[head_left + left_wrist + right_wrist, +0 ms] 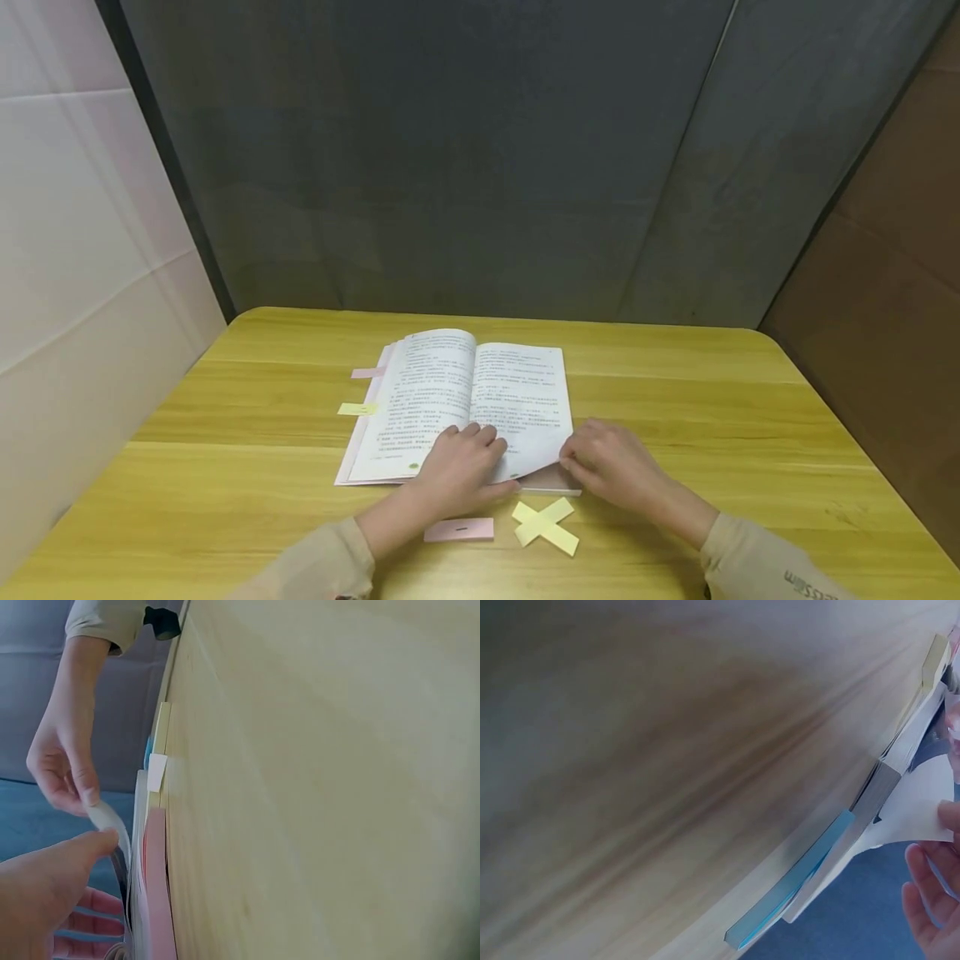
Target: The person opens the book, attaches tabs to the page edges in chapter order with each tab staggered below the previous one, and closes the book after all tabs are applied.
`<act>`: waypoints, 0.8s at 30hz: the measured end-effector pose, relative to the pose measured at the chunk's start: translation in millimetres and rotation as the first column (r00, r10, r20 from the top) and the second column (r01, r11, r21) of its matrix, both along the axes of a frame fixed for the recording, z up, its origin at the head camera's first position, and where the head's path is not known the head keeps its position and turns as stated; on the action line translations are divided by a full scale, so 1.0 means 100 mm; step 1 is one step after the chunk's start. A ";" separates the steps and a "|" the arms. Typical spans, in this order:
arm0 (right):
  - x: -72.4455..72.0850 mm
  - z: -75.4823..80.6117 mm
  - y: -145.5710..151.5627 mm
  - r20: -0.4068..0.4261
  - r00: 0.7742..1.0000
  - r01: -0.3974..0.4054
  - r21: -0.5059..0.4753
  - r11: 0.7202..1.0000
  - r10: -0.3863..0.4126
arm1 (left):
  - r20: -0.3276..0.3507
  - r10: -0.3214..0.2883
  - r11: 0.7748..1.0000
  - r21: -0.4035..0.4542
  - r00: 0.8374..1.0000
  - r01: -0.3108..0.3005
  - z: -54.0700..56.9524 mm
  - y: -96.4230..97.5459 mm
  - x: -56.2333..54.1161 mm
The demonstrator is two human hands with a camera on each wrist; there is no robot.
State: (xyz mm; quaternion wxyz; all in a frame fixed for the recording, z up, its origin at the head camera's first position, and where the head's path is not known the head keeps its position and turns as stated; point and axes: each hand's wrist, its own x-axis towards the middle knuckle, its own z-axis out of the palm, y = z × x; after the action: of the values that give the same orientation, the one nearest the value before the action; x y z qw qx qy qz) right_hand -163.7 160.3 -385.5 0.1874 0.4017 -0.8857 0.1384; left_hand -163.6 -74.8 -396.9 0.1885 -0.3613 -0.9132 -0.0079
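An open book (429, 392) with printed pages lies on the wooden table. My left hand (461, 467) rests on the lower part of its right-hand page, near the spine, with the thumb stretched along the bottom edge. At the lower right corner, my right hand (611, 462) pinches a page (536, 446) between thumb and fingers. That corner is lifted and bends up from the pages beneath. In the left wrist view the raised page (109, 821) curves between the right fingertips and my left thumb. The right wrist view shows the page (922, 802) held at its edge.
A pink tab (367, 373) and a yellow tab (356, 409) stick out from the book's left edge. Before the book lie a pink strip (459, 530) with a dark mark and two crossed yellow strips (546, 527). A light-blue strip (791, 877) shows in the right wrist view.
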 end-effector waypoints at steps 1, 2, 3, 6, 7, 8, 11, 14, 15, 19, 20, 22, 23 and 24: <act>0.00 0.00 0.00 -0.009 1.000 -0.002 -0.011 1.000 0.002 | -0.003 -0.006 1.000 0.005 1.000 0.006 0.00 0.00 0.00; 0.00 0.00 0.00 -0.016 1.000 -0.003 -0.021 1.000 0.003 | -0.004 -0.011 1.000 0.010 1.000 0.011 0.00 0.01 0.00; 0.00 0.01 -0.01 -0.022 1.000 -0.005 -0.031 1.000 0.004 | -0.005 -0.014 1.000 0.016 1.000 0.014 0.00 0.01 0.00; 0.00 0.02 -0.01 -0.032 0.999 -0.018 -0.075 0.997 0.015 | -0.004 -0.031 0.999 0.044 1.000 0.031 0.01 0.02 0.00; 0.00 0.02 -0.01 -0.040 0.999 -0.022 -0.091 0.996 0.018 | -0.003 -0.039 0.998 0.054 0.999 0.040 0.01 0.02 0.00; 0.00 0.02 -0.01 -0.051 0.998 -0.027 -0.108 0.994 0.022 | -0.003 -0.047 0.997 0.063 0.999 0.047 0.01 0.03 0.00; -0.01 0.04 -0.01 -0.089 0.996 -0.043 -0.166 0.985 0.028 | 0.002 -0.060 0.994 0.097 0.998 0.059 0.02 0.04 0.01; -0.02 0.06 0.00 -0.105 0.994 -0.035 -0.194 0.980 0.015 | 0.014 -0.040 0.988 0.149 0.999 0.038 0.06 0.03 0.02; -0.02 0.06 0.01 -0.102 0.995 -0.029 -0.197 0.980 0.009 | 0.016 -0.029 0.985 0.170 0.999 0.026 0.07 0.02 0.02; -0.02 0.04 0.03 -0.072 0.997 -0.001 -0.148 0.989 -0.010 | -0.004 0.030 0.967 0.253 1.000 -0.028 0.13 -0.04 0.00; -0.02 0.04 0.03 -0.063 0.998 0.005 -0.126 0.992 -0.013 | -0.015 0.047 0.961 0.272 0.999 -0.042 0.14 -0.07 0.00; -0.01 0.01 0.04 -0.034 0.999 0.022 -0.064 0.998 -0.024 | -0.032 0.075 0.946 0.318 0.997 -0.061 0.17 -0.12 -0.02; 0.00 0.00 0.05 -0.015 0.999 0.030 -0.033 0.999 -0.031 | -0.040 0.084 0.938 0.340 0.996 -0.065 0.19 -0.15 -0.03; 0.00 0.00 0.05 0.009 0.999 0.039 -0.005 0.999 -0.039 | -0.054 0.085 0.929 0.364 0.995 -0.059 0.20 -0.18 -0.04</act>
State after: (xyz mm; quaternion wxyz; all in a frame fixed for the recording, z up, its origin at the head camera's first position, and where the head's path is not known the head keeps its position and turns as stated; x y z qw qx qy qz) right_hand -163.3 165.5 -385.9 0.1873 0.3831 -0.8938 0.1386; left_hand -167.5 -93.0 -376.6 0.2833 -0.2867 -0.9017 -0.1566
